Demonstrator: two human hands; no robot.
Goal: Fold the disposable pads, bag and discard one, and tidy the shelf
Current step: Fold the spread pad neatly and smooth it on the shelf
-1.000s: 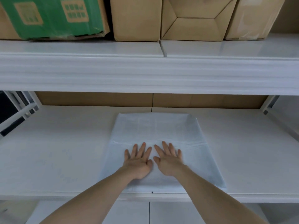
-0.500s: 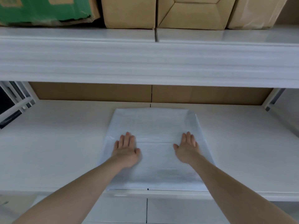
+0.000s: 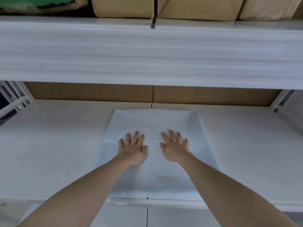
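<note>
Both flat hands, left hand (image 3: pixel 132 149) and right hand (image 3: pixel 174 149), have drawn closer on the pad (image 3: pixel 154 122), palms hidden.

There is one pale blue disposable pad (image 3: pixel 154 125), lying flat at the middle of the lower shelf (image 3: pixel 57 153), near its front edge. Two hands are in view: one left hand (image 3: pixel 132 148) and one right hand (image 3: pixel 174 147). On the upper shelf (image 3: pixel 147 51) stand three brown cardboard boxes (image 3: pixel 123 7) and one green box (image 3: pixel 41 3).
</note>
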